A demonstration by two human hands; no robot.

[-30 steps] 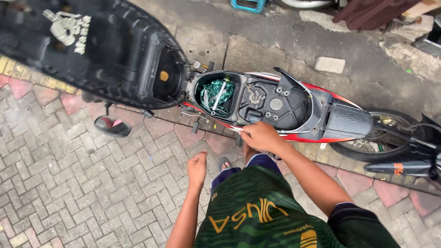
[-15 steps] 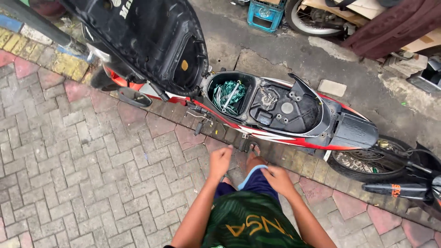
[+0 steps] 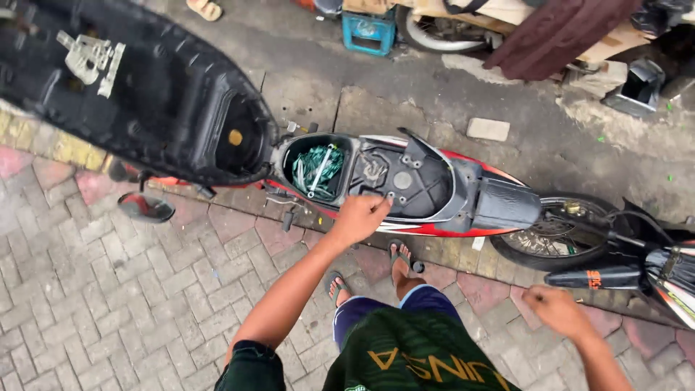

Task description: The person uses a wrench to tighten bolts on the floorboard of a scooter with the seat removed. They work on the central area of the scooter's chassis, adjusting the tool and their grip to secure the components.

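With the seat (image 3: 137,94) swung up and filling the upper left of the frame, the head view shows a red, white and black motorcycle (image 3: 434,195) lying across the middle of the picture, parked where the brick paving (image 3: 108,289) meets the cracked concrete (image 3: 376,108). Its long axis runs roughly left to right, dipping a little toward the right: the rear wheel (image 3: 557,242) sits at centre right, while the front end is hidden under the raised seat at the left, with one mirror (image 3: 145,208) showing below it.

Opening the under-seat area looks done. The storage well (image 3: 317,171) is exposed and holds a green and white bundle, and to its right the dark grey frame tray (image 3: 409,185) lies bare with its bolt holes showing. Nothing appears to have been lifted out yet, and no tool is visible, so any work inside the bay seems barely begun.

The left hand (image 3: 360,215) reaches to the near edge of the tray, fingers (image 3: 380,205) curled loosely and touching the rim, not clamped on anything that can be made out. The right hand (image 3: 554,310) hangs at lower right, well apart from the bike, fingers half curled; whether it pinches something small cannot be told.

Along the top of the frame lie a blue crate (image 3: 369,32), another wheel and a brown cloth, with a loose paving block (image 3: 488,129) beside the bike. The person's sandalled feet (image 3: 402,261) stand just beside it.
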